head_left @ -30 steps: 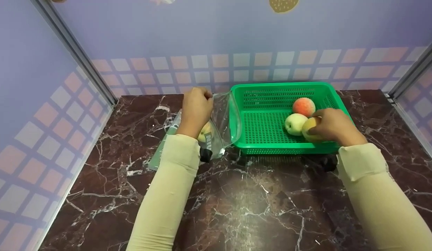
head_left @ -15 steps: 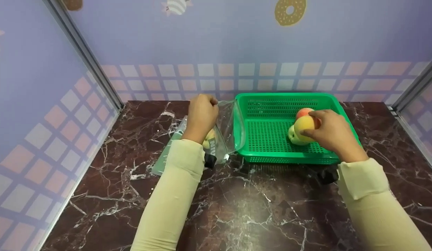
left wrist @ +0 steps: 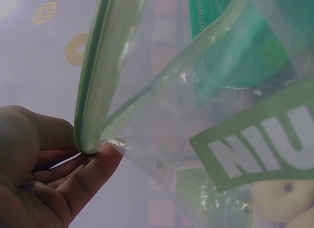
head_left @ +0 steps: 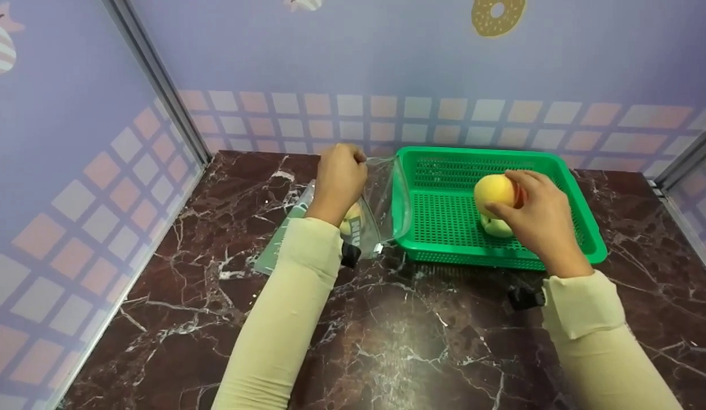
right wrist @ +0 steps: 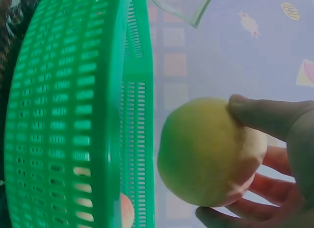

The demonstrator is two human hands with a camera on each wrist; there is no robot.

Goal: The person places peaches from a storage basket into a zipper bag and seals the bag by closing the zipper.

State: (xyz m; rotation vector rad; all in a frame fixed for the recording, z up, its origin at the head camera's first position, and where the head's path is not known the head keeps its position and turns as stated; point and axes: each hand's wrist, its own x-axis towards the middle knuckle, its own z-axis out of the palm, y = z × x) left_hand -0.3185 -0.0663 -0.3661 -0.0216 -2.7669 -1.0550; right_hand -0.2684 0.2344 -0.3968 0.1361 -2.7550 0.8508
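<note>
My right hand [head_left: 543, 219] holds a yellow peach with a reddish side [head_left: 494, 195] above the green plastic basket [head_left: 472, 257], thumb and fingers around it. Below it in the basket lies a pale green fruit [head_left: 497, 227]; part of a reddish peach [right wrist: 126, 211] shows past the rim in the right wrist view. My left hand [head_left: 341, 183] pinches the edge of a clear zip bag [left wrist: 162, 110] printed with "NIU". The bag's mouth gapes towards the basket's left side. Pale yellow fruit [left wrist: 282, 201] sits inside the bag, partly hidden by the print.
A dark red marbled table [head_left: 398, 336] carries the bag and basket. Behind stands a purple wall [head_left: 353, 51] with a checkered band; another panel [head_left: 56, 142] closes the left side. The bag's white slider [head_left: 378, 248] is near the basket's front left corner.
My right hand has lifted the yellow peach from beside the pale green fruit and moved it slightly left. My left hand keeps its hold on the bag. The head view has shifted a little.
</note>
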